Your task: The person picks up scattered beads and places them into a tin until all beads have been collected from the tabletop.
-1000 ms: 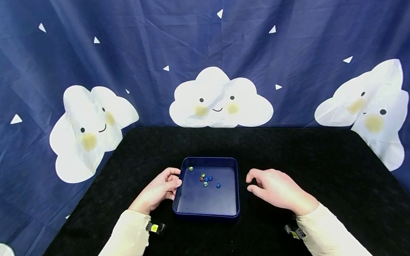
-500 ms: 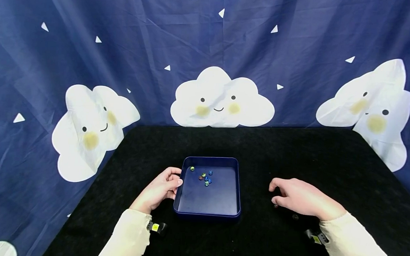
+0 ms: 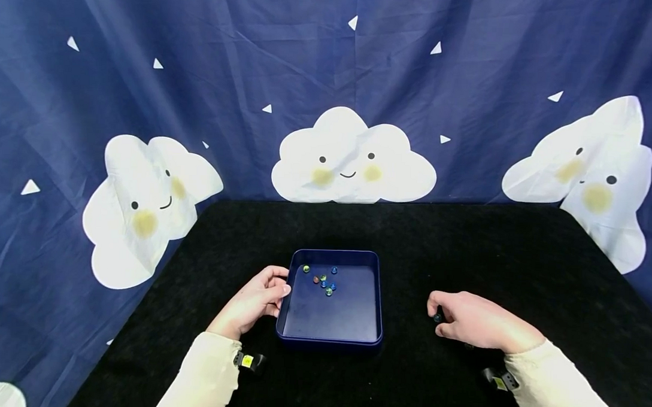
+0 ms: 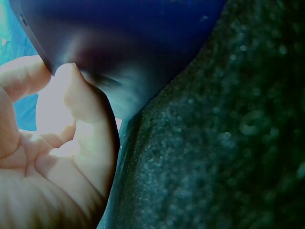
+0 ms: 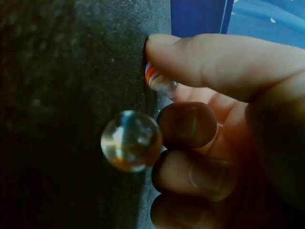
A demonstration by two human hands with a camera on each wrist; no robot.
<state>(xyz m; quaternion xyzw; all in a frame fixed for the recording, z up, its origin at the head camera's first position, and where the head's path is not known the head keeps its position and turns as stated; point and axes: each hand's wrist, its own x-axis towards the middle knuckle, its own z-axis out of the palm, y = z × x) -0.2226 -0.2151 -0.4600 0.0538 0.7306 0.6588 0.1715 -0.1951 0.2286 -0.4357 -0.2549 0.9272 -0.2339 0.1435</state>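
A dark blue square tray point(image 3: 376, 301) sits on the black cloth with several coloured marbles point(image 3: 323, 280) near its far left corner. My left hand point(image 3: 282, 287) grips the tray's left rim, thumb and fingers curled on the wall point(image 4: 133, 43); the left hand point(image 4: 57, 81) fills the lower left of the left wrist view. To the right of the tray, my right hand point(image 3: 435, 315) rests on the cloth and pinches a red-streaked marble point(image 5: 159, 82) between thumb and finger. A second clear marble point(image 5: 131, 140) lies loose on the cloth against the curled fingers point(image 5: 188, 125).
The black cloth table point(image 3: 518, 252) stretches far to the back and right. A blue curtain with white clouds point(image 3: 354, 156) hangs round the back and sides. Small black wrist cameras point(image 3: 247, 362) sit on both cream sleeves.
My right hand moved from beside the tray out to the right, dropped onto the cloth and closed its fingertips on a marble. The tray's marbles shifted slightly. The left hand kept its hold.
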